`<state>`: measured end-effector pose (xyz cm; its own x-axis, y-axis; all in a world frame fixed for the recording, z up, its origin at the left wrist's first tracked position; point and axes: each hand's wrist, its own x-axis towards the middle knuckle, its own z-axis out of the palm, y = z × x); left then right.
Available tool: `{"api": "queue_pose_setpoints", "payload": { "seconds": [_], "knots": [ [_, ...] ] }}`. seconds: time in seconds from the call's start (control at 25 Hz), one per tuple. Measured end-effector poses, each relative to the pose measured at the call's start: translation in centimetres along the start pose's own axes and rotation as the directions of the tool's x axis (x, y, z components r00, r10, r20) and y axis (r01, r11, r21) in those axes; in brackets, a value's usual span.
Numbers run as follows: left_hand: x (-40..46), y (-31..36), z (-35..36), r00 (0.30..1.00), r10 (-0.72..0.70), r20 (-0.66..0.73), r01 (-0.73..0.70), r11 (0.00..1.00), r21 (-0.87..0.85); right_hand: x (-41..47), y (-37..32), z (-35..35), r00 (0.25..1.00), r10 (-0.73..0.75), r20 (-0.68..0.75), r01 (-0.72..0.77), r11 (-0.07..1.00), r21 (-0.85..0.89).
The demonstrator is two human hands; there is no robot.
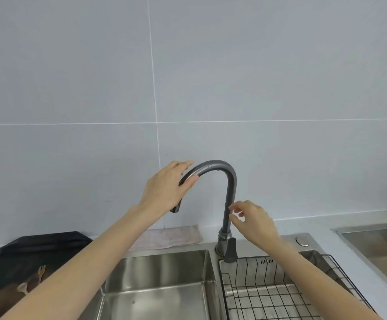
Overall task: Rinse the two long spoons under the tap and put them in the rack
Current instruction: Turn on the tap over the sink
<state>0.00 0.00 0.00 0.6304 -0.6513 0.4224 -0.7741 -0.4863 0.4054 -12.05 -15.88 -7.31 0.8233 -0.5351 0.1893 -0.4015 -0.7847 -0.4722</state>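
Observation:
A grey gooseneck tap [229,188] rises behind the sink. My left hand [167,188] grips its curved spout near the nozzle end, which hangs over the left basin [160,282]. My right hand [252,220] hovers open beside the tap's upright stem, fingers apart, above the dark lever [231,250]. No water runs. A black wire rack [280,294] sits in the right basin, nothing in it that I can see. At the lower left, wooden utensils [32,280], one a fork and one spoon-like, lie on a dark tray [10,257]; my left forearm hides part of them.
A folded grey cloth [176,236] lies against the tiled wall behind the left basin. A round button [301,241] sits on the sink deck right of the tap. Another steel basin [377,245] lies at the far right.

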Motion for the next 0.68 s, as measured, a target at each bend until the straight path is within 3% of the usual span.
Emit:
{"api": "queue_pose_setpoints", "payload": {
  "seconds": [0.24,0.44,0.68],
  "knots": [
    [0.9,-0.5,2.4,0.998,-0.054,-0.011,0.053,0.995,-0.085,0.9,2.9,4.7,0.97,0.127,0.206,-0.132,0.991,0.01],
    [0.9,-1.2,2.8,0.998,-0.056,-0.01,0.052,0.969,-0.24,1.0,4.6,7.1,0.97,0.151,0.193,-0.152,0.988,-0.007],
    [0.5,-1.3,2.9,0.999,-0.038,0.006,0.038,0.964,-0.262,0.5,4.7,7.3,0.98,0.142,0.138,-0.145,0.989,0.018]
  ]
}}
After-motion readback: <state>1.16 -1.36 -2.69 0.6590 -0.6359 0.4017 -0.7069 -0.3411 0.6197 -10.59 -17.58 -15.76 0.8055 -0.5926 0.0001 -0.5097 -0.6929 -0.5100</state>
